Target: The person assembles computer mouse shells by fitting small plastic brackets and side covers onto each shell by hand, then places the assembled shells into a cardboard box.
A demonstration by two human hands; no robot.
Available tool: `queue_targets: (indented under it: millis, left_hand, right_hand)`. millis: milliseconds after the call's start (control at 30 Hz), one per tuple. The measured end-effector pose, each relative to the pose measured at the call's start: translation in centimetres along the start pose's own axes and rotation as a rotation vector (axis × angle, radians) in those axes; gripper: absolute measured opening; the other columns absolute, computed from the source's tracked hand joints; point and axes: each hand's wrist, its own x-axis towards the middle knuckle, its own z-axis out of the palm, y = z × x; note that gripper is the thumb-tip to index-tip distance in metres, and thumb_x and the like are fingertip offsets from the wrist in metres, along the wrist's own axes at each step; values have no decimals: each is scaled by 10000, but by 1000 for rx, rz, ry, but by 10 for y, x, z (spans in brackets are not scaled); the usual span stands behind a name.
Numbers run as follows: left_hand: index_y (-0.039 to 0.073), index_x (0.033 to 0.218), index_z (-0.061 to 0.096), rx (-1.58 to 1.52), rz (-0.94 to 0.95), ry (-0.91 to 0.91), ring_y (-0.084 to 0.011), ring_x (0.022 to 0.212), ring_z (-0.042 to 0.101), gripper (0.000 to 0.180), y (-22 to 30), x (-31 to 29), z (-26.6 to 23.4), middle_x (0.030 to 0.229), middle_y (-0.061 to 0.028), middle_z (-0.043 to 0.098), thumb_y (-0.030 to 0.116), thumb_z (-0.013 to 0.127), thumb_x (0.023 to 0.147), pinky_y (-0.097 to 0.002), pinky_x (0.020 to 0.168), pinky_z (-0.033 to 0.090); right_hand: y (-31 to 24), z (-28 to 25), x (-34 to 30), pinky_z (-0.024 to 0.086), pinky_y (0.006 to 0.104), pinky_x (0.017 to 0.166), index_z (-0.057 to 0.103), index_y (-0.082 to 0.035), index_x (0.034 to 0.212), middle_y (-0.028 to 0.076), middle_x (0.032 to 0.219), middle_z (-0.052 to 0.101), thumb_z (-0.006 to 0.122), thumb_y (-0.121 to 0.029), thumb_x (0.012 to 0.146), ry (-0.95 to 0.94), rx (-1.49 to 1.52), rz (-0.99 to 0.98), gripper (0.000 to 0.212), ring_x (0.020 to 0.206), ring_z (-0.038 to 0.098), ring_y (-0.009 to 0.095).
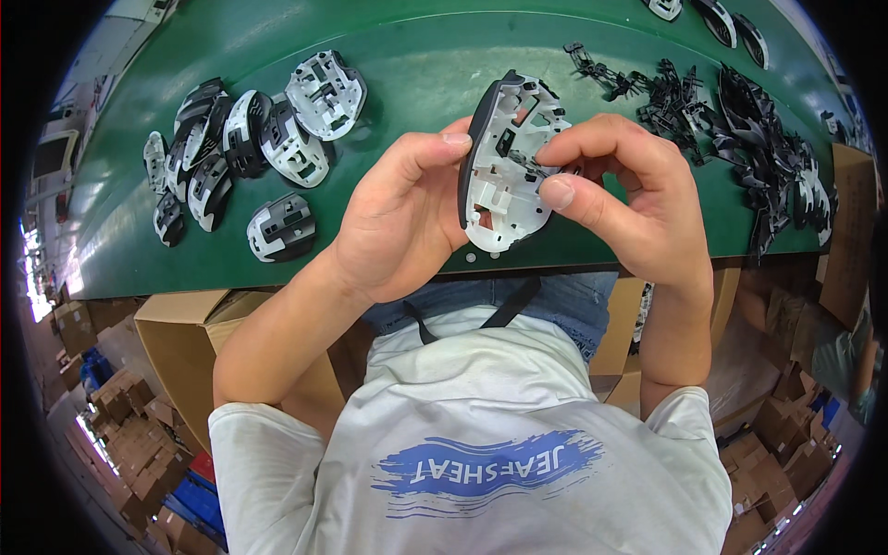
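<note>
A white plastic shell with a black outer side (499, 199), shaped like a computer mouse housing, is held up in front of me with its hollow inside showing. My left hand (398, 208) grips it by the black edge, thumb on top and the other fingers behind. Thumb and forefinger of my right hand (643, 190) pinch a small dark part (531, 166) at the middle of the shell's inside. The fingertips partly cover this part, so its full shape is hidden.
Several black-and-white shells (301, 148) lie at the left on the green table (416, 65). A heap of black plastic parts (763, 139) and thin black frames (671, 102) is at the right. Below the table's front edge stands a cardboard box (180, 342).
</note>
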Motion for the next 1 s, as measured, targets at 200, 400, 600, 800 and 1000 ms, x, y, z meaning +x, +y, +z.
queue_targets:
  millis: [200,400,600,800,1000]
  left_hand:
    - [50,1498,525,10,14,7,-168,1158,672,542,0,0,0,1328,-71,684,371,424,1074,-373,983,560]
    - [-17,1590,434,2,22,-44,-256,1305,632,640,-3,1,-9,1429,-158,653,356,424,1069,-432,1141,465]
    - [43,1517,503,-3,39,-10,-171,1198,660,545,-7,0,-2,1380,-77,665,350,423,1074,-380,1024,540]
    - [49,1542,480,15,39,-16,-174,1203,654,558,-10,-3,-2,1388,-75,654,347,425,1074,-381,1022,535]
    - [4,1562,452,34,41,-9,-219,1263,639,605,-14,-3,2,1432,-121,631,357,424,1072,-413,1083,504]
  right_hand:
    - [0,-7,-6,554,248,732,717,3,1185,40,1011,738,811,-113,952,-135,734,397,276,850,676,95]
    - [8,8,-21,570,251,784,712,20,1171,47,1026,734,833,-110,932,-40,873,359,298,870,679,82]
    - [5,13,-24,568,260,821,717,24,1174,55,1039,739,820,-93,951,101,448,295,272,883,685,98]
    - [-6,7,-20,557,263,826,768,4,1114,50,1008,755,817,-96,942,111,244,178,205,889,688,102]
    - [-15,3,-16,543,278,758,783,-13,1099,40,947,763,812,-78,920,64,29,182,193,854,681,99]
